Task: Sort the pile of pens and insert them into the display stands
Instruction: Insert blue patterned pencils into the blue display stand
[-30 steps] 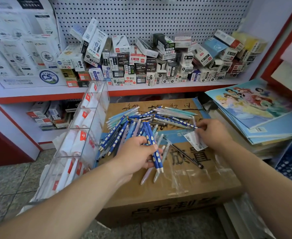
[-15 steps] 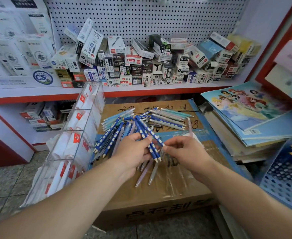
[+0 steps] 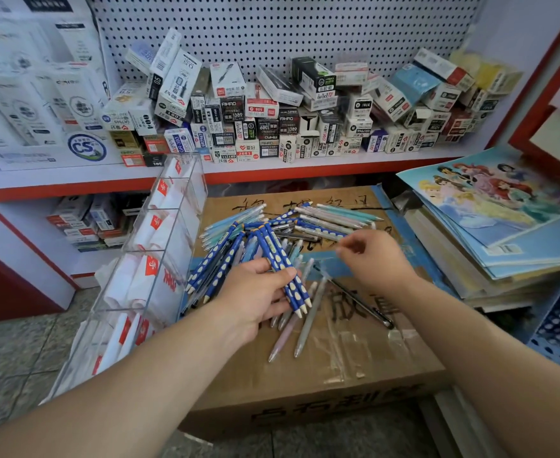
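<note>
The left hand (image 3: 255, 299) curls its fingers round blue dotted pens (image 3: 273, 251) above a cardboard box (image 3: 272, 385). The right hand (image 3: 376, 256) hovers over the pile (image 3: 325, 219) (fingers bent, blurred; whether they pinch anything, cannot tell).

"CS" on round logo of white carton (image 3: 86, 147); "AIHAO 1389" on black box (image 3: 232, 109); "GR-393" on blue-white box (image 3: 179, 142); "2081" on white box (image 3: 246, 153).
</note>
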{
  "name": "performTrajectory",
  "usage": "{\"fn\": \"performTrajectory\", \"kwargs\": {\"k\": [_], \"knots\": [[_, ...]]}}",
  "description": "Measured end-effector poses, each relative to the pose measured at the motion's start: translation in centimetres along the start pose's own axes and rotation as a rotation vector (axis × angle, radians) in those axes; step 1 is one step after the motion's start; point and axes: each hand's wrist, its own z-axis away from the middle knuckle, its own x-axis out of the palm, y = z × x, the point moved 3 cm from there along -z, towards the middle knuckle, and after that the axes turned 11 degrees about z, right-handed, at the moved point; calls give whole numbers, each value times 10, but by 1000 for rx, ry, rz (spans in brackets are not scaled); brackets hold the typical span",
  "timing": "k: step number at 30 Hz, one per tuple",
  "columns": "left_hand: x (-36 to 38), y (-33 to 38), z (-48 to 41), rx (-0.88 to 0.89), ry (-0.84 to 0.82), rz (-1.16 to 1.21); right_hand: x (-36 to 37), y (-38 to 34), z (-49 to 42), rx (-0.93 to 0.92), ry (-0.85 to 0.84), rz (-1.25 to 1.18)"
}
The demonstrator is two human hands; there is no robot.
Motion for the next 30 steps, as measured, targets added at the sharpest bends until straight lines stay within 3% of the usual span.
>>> {"fn": "performTrajectory", "kwargs": {"k": [3,9,14,20,30], "knots": [[0,-3,-1,5,-7,-53,0,22,-26,52,119,215],[-2,-3,-6,8,-6,-53,13,24,-45,59,123,460],[-3,-2,-7,5,0,-61,14,27,-48,24,48,470],[-2,-1,-5,5,-9,-56,9,27,-45,25,117,405],[-4,-1,-2,0,-11,-56,13,25,-49,8,32,470]]}}
